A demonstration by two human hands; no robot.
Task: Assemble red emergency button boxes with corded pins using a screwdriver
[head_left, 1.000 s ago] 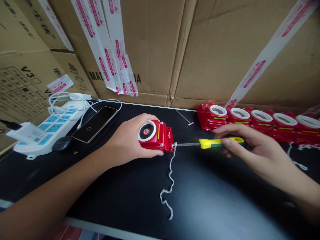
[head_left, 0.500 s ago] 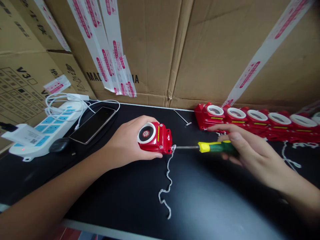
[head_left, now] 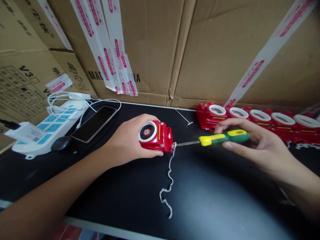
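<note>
My left hand (head_left: 132, 138) is closed around a red box-shaped device (head_left: 163, 136) with a white ring and a dark round face, pressing it on the black tabletop. From its right end a grey-white cord (head_left: 171, 176) trails in a wavy line toward the table's front edge. My right hand (head_left: 257, 146) grips the green and yellow handle of a screwdriver (head_left: 212, 139) between thumb and fingers. The shaft points left, its tip at the device's right end beside the cord's knot. Whether the tip sits in a screw cannot be made out.
Several similar red devices (head_left: 260, 116) stand in a row at the back right. A small metal T-shaped rod (head_left: 183, 117) lies behind. To the left are a phone (head_left: 95, 124), a white power strip (head_left: 58, 121) and cables. Cardboard boxes (head_left: 155, 50) wall off the back.
My right hand has shifted its grip on the screwdriver, fingers now higher and more open around the handle. The handle end has tilted upward. The red device stays in my left hand.
</note>
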